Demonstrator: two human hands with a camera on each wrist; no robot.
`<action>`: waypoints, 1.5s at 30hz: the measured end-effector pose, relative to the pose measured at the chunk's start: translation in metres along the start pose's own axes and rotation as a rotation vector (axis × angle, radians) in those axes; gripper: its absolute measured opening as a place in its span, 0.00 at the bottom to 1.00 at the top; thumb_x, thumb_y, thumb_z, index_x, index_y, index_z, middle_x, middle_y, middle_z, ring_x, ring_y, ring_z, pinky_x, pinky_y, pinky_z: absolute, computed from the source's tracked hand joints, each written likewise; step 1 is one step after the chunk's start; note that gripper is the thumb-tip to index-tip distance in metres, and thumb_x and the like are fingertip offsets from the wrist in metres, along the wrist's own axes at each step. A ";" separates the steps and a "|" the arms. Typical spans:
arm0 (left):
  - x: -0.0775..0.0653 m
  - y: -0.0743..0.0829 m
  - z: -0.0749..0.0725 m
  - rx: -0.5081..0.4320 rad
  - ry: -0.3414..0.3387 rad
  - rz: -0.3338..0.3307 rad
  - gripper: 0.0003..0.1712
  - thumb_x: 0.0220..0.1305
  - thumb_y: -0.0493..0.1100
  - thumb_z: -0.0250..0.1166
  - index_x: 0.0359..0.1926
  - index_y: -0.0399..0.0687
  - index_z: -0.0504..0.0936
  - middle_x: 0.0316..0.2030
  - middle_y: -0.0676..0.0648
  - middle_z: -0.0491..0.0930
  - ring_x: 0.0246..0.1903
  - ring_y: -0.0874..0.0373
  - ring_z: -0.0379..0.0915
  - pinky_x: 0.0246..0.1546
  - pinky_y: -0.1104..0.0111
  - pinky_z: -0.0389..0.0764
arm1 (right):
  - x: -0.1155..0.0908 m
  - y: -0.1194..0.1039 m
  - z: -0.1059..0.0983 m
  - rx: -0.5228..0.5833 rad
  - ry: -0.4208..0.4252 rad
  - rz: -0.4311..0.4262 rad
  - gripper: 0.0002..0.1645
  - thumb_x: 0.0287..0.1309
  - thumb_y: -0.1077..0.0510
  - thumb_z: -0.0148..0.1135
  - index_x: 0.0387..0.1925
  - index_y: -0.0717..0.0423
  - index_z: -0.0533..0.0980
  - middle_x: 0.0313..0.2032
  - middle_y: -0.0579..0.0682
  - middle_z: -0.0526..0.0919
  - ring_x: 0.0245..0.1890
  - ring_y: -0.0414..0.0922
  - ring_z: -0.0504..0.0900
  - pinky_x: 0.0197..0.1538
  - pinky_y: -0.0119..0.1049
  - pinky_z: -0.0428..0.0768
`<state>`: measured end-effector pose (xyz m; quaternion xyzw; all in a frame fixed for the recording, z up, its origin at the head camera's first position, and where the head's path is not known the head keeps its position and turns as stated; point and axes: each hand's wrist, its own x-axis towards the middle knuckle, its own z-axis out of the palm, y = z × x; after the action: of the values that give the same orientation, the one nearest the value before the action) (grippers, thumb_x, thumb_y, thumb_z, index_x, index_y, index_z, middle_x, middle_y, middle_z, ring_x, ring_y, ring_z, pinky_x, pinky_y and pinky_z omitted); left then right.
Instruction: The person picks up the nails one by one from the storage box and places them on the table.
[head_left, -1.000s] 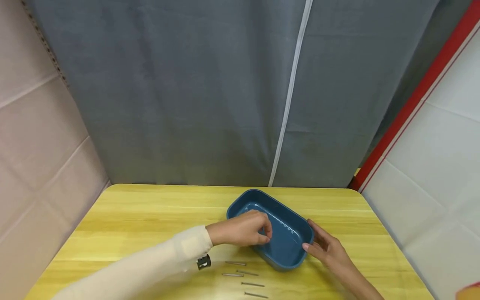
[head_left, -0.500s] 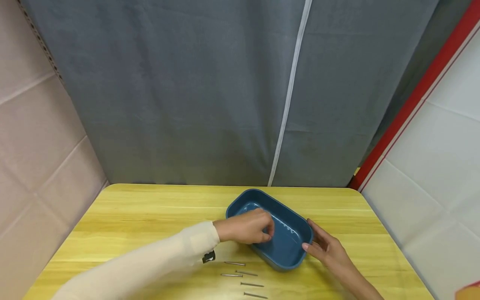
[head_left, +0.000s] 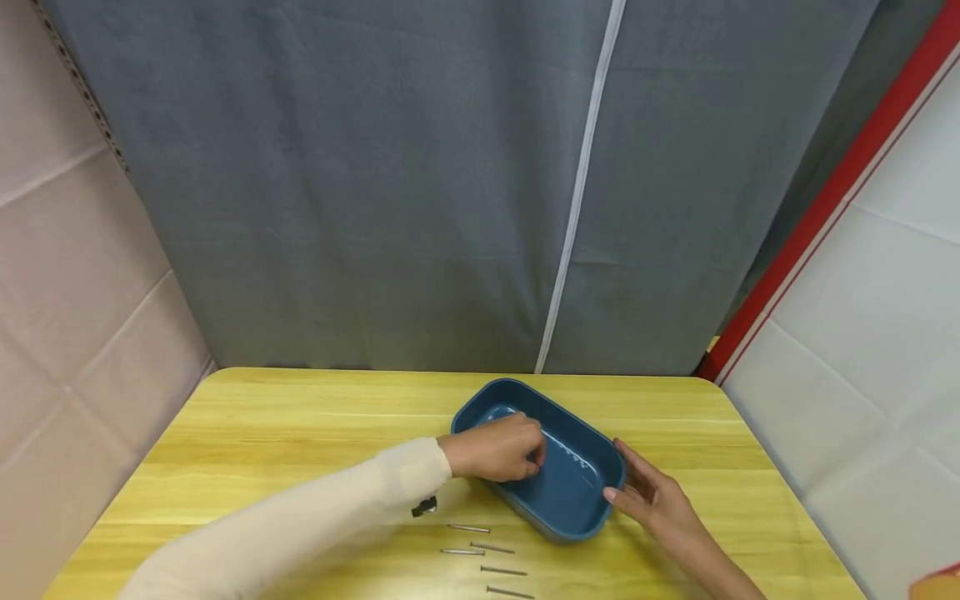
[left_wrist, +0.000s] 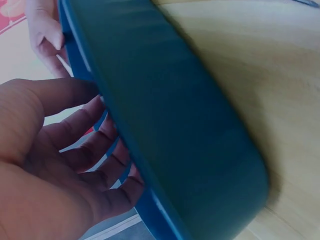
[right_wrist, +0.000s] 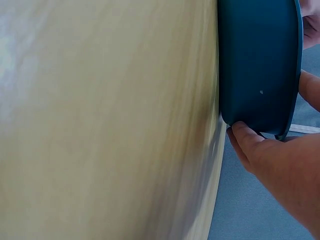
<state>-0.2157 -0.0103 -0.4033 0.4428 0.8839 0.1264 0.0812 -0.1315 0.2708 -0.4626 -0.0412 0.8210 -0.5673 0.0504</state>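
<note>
A blue open-topped plastic box [head_left: 573,496] stands slantwise on the wooden table. Over its near-left rim reaches my left hand [head_left: 498,448], fingers bent downward inside the box. In the left wrist view, the rim hides the left fingertips and thumb tip, so I cannot tell whether they pinch anything. At the opposite end my right hand [head_left: 663,504] grips the box, thumb on the rim; the right wrist view shows fingers [right_wrist: 246,137] around the lower corner of the box wall [right_wrist: 257,65]. Several metal nails [head_left: 504,571] lie on the table in front of the box.
The yellow wood-grain table [head_left: 322,417] ends at a grey curtain [head_left: 375,208] behind. White panels [head_left: 870,333] flank it, with a red strip [head_left: 825,192] on the right. A small black device [head_left: 424,506] sits at the left sleeve's cuff.
My left hand has shifted slightly up and deeper over the box, its forearm following to the right. The right hand keeps its grip, and the box and nails stay practically in place.
</note>
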 end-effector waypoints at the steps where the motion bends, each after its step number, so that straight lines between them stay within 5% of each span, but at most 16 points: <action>1: 0.001 0.000 0.001 0.015 -0.001 -0.001 0.02 0.71 0.40 0.73 0.40 0.53 0.92 0.39 0.57 0.83 0.46 0.62 0.77 0.52 0.72 0.78 | 0.000 0.000 0.000 0.001 0.002 0.000 0.46 0.74 0.62 0.71 0.84 0.66 0.60 0.78 0.71 0.68 0.74 0.66 0.75 0.58 0.24 0.80; 25: 0.018 -0.019 0.015 0.153 0.009 -0.011 0.06 0.70 0.36 0.71 0.37 0.53 0.89 0.38 0.53 0.80 0.40 0.58 0.70 0.35 0.64 0.75 | 0.000 -0.003 0.002 0.003 -0.007 0.013 0.47 0.74 0.60 0.72 0.84 0.65 0.59 0.80 0.70 0.66 0.75 0.67 0.73 0.59 0.23 0.79; 34: 0.019 -0.017 0.020 0.307 0.004 -0.043 0.06 0.74 0.37 0.71 0.42 0.53 0.91 0.45 0.49 0.84 0.45 0.54 0.73 0.53 0.49 0.85 | 0.001 -0.003 0.002 0.005 -0.005 0.021 0.48 0.74 0.58 0.72 0.85 0.64 0.59 0.80 0.69 0.66 0.75 0.67 0.73 0.59 0.23 0.79; 45: 0.022 -0.020 0.029 0.408 0.044 -0.050 0.06 0.75 0.40 0.72 0.48 0.56 0.93 0.46 0.49 0.87 0.47 0.53 0.75 0.49 0.54 0.85 | -0.002 -0.005 0.002 0.015 -0.011 0.019 0.48 0.74 0.59 0.71 0.85 0.64 0.58 0.79 0.70 0.67 0.75 0.68 0.74 0.59 0.25 0.80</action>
<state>-0.2368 0.0006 -0.4380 0.4251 0.9035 -0.0476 -0.0265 -0.1292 0.2679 -0.4587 -0.0362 0.8168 -0.5725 0.0606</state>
